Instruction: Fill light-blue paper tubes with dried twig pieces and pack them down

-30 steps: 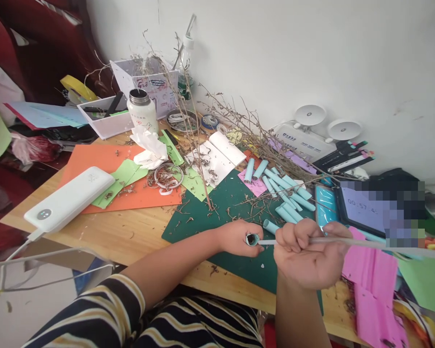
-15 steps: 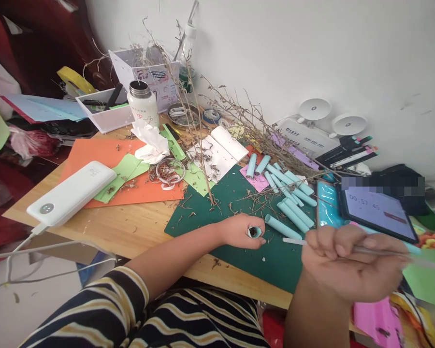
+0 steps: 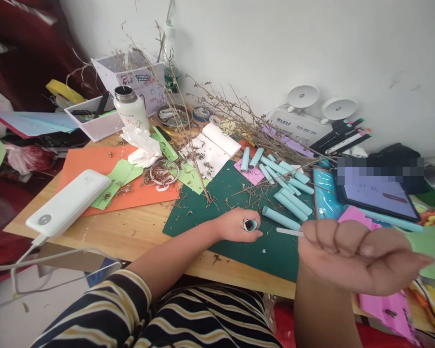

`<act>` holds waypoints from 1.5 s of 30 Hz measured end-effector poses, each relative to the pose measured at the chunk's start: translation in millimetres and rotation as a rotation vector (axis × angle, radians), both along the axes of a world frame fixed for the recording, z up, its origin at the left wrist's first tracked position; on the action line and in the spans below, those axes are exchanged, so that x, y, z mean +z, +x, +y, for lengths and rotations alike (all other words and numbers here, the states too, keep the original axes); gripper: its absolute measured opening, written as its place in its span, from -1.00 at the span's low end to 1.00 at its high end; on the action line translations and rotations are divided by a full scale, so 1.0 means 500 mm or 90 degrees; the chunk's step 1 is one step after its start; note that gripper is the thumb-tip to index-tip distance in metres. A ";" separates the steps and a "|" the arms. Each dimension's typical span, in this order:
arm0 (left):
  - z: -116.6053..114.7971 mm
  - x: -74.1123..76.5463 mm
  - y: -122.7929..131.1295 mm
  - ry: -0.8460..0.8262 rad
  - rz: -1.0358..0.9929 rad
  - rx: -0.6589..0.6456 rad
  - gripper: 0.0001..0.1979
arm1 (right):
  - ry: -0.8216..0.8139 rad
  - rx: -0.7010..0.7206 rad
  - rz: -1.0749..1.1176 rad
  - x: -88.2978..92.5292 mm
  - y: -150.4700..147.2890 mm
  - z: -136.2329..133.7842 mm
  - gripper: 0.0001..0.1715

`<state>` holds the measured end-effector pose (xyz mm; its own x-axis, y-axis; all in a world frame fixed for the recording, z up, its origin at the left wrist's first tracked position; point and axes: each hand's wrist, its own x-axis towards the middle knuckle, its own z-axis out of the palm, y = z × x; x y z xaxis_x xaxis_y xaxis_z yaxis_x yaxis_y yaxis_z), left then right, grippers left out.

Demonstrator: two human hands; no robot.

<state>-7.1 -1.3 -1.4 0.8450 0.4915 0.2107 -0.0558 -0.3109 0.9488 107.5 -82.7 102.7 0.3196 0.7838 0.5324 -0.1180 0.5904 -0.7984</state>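
Head view: one blue tube [image 3: 254, 225] sits in the left hand [image 3: 235, 225], fingers wrapped round it, dark bits in its mouth, above the green mat [image 3: 271, 253]. The right hand [image 3: 351, 256] is a fist clamped on one pale rod [image 3: 289, 232], its tip apart from the tube. Working rod into tube looks like the step in hand; the next move would call for lining tip up with mouth. Ten or more other tubes [image 3: 295, 204] (overlaps defeat an exact count), one power bank [image 3: 68, 200] and one bottle [image 3: 132, 113] share the desk [image 3: 112, 237].
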 end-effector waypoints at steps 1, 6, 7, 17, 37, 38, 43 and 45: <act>0.000 -0.002 0.000 -0.005 -0.008 -0.001 -0.86 | 0.009 0.026 0.002 0.005 -0.013 0.013 -0.57; -0.001 -0.005 0.001 -0.030 0.024 -0.017 -0.91 | -0.058 0.171 -0.036 -0.036 -0.058 0.059 -0.66; -0.001 -0.004 0.001 -0.031 0.027 -0.020 -0.92 | -0.083 0.178 -0.056 -0.050 -0.057 0.060 -0.69; 0.005 0.012 -0.001 0.024 0.071 -0.049 -0.91 | -0.281 0.132 -0.820 0.016 0.014 0.027 -0.85; 0.002 0.001 0.000 0.020 0.054 -0.017 -0.87 | -0.112 -0.025 -0.789 -0.014 0.020 0.011 -0.86; 0.002 0.000 0.001 0.020 0.055 -0.017 -0.87 | -0.112 -0.030 -0.779 -0.015 0.021 0.012 -0.85; 0.001 0.005 0.002 0.017 0.067 0.002 -0.86 | -0.149 0.007 -0.798 -0.025 0.028 0.015 -0.86; 0.002 0.009 0.001 0.009 0.064 -0.007 -0.85 | -0.134 -0.031 -0.748 -0.025 0.032 0.013 -0.84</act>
<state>-6.5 -0.1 2.9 0.8680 0.4790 0.1311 0.0364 -0.3246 0.9452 123.6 -76.2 90.3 -0.2453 0.8915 0.3807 0.7687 0.4182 -0.4840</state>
